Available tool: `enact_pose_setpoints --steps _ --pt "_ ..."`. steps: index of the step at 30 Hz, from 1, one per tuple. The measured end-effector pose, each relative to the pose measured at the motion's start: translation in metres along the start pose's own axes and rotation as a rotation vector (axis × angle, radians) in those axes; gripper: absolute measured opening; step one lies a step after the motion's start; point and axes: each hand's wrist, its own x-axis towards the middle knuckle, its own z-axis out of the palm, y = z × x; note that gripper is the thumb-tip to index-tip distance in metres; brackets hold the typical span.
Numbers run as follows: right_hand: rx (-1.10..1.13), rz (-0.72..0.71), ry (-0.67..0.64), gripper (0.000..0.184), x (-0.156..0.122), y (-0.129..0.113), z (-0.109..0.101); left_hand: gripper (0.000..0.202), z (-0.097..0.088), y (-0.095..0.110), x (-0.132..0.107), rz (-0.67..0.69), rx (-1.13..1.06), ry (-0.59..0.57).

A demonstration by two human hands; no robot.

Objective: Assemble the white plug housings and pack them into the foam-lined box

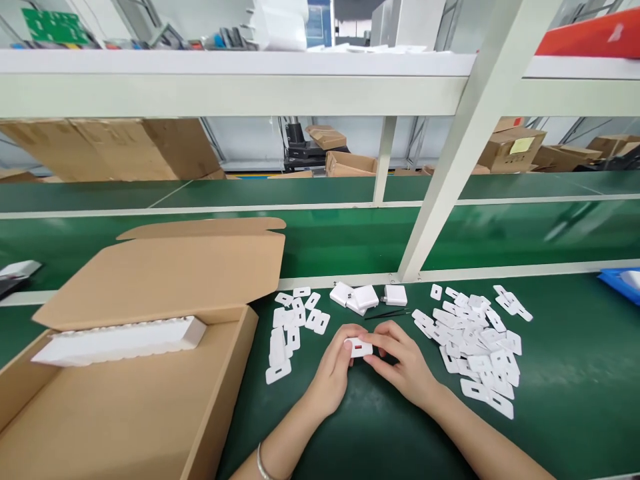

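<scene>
Between my hands is a white USB charger (pixel 361 348), its end face with a red slot turned up. My left hand (pixel 333 373) grips it from the left, thumb on the near side. My right hand (pixel 404 363) pinches its right end with thumb and fingers. Just beyond lie several white chargers (pixel 366 297) and a pair of dark tweezers (pixel 387 314). Right of my hands spreads a heap of flat white slotted plates (pixel 480 340); a smaller scatter of similar plates (pixel 293 320) lies to the left.
An open cardboard box (pixel 215 393) stands at the left, with a row of white pieces (pixel 125 341) along its far wall. A pale metal post (pixel 445 180) rises behind the green worktop (pixel 575 380). A blue package (pixel 620 283) lies at the far right.
</scene>
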Motion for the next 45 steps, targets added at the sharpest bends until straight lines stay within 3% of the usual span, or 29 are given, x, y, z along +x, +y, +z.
enact_pose_setpoints --steps 6,10,18,25,29,35,45 --pt "0.299 0.345 -0.052 0.047 -0.002 -0.002 0.01 0.037 -0.002 -0.005 -0.006 0.139 0.19 -0.002" --pt "0.363 0.449 -0.069 0.052 -0.003 -0.002 0.014 0.036 0.0 -0.004 -0.007 0.2 0.284 0.002" --pt "0.325 0.464 -0.021 0.048 -0.004 0.005 0.016 0.042 -0.001 0.001 -0.003 0.078 0.316 -0.079" --pt "0.273 0.379 -0.025 0.045 -0.004 0.0 0.014 0.037 -0.001 -0.002 0.0 0.162 0.276 -0.035" --pt "0.302 0.381 -0.059 0.045 -0.005 -0.002 0.017 0.04 -0.001 -0.001 0.0 0.141 0.217 0.011" --pt "0.287 0.398 -0.056 0.045 -0.006 0.0 0.018 0.052 -0.003 0.005 -0.001 0.05 0.206 -0.045" --pt "0.239 0.403 -0.075 0.045 -0.004 -0.002 0.014 0.042 -0.003 0.0 0.0 0.126 0.249 -0.013"
